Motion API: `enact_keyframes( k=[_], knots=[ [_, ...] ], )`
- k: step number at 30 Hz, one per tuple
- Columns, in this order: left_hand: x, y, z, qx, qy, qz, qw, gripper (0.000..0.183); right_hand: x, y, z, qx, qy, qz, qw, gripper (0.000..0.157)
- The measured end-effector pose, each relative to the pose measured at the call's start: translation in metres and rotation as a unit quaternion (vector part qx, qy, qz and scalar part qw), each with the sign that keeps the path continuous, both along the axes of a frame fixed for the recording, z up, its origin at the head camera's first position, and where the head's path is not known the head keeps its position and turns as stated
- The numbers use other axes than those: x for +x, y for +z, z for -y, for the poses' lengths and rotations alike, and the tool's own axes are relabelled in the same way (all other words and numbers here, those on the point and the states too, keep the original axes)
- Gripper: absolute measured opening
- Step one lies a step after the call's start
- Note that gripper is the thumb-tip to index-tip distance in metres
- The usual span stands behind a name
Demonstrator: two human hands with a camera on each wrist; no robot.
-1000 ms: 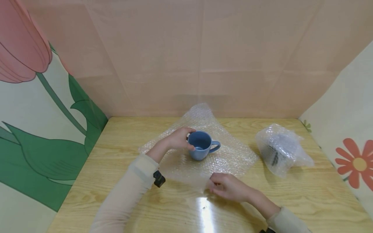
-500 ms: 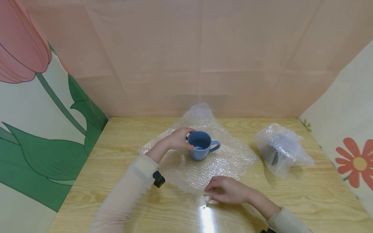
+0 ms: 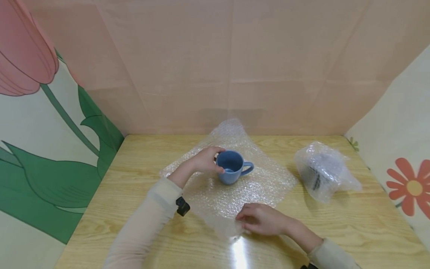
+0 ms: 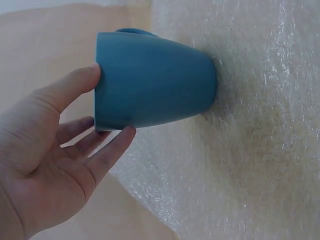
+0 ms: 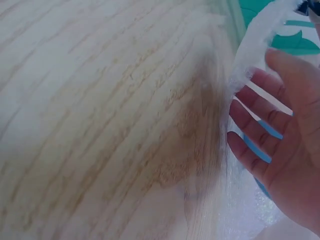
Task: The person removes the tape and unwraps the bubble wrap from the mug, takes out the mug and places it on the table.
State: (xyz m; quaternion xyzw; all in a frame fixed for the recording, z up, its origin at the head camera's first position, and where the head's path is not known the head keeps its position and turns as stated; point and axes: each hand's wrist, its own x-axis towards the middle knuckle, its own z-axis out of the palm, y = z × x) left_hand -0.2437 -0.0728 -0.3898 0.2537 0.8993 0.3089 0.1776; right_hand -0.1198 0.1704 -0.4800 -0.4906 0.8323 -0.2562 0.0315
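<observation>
A blue mug [image 3: 230,176] stands upright on a sheet of clear bubble wrap [image 3: 215,194], its handle toward the right. My left hand [image 3: 205,160] grips the mug at the left of its rim; in the left wrist view the thumb [image 4: 75,85] lies at the rim and the fingertips are against the side. My right hand [image 3: 263,218] is at the near corner of the wrap. In the right wrist view its fingers [image 5: 252,127] are spread and fairly straight, tips at the wrap's edge, with the thumb apart from them. Blue of the mug shows between those fingers.
A bubble-wrapped bundle [image 3: 324,172] with something dark inside lies on the right of the wooden table [image 3: 144,157]. A peach backdrop [image 3: 188,74] rises behind the table, with flower-printed panels at both sides. Light glares off the near middle of the tabletop.
The near corner of the bubble wrap has spread down and toward me beside my right hand, which shifted slightly nearer, then stayed. My left hand and the mug have stayed in place.
</observation>
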Motion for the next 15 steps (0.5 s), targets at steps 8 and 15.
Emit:
enact_keyframes(
  k=[8, 15],
  knots=[
    [0.0015, 0.0006, 0.0004, -0.003, 0.006, 0.009, 0.9999, 0.075, 0.0028, -0.0027, 0.0026, 0.017, -0.004, -0.051, 0.999, 0.030],
    [0.0020, 0.0008, 0.0007, 0.002, 0.009, 0.019, 0.9998, 0.076, 0.0040, -0.0074, 0.0044, 0.033, -0.005, -0.082, 0.996, 0.034]
  ],
)
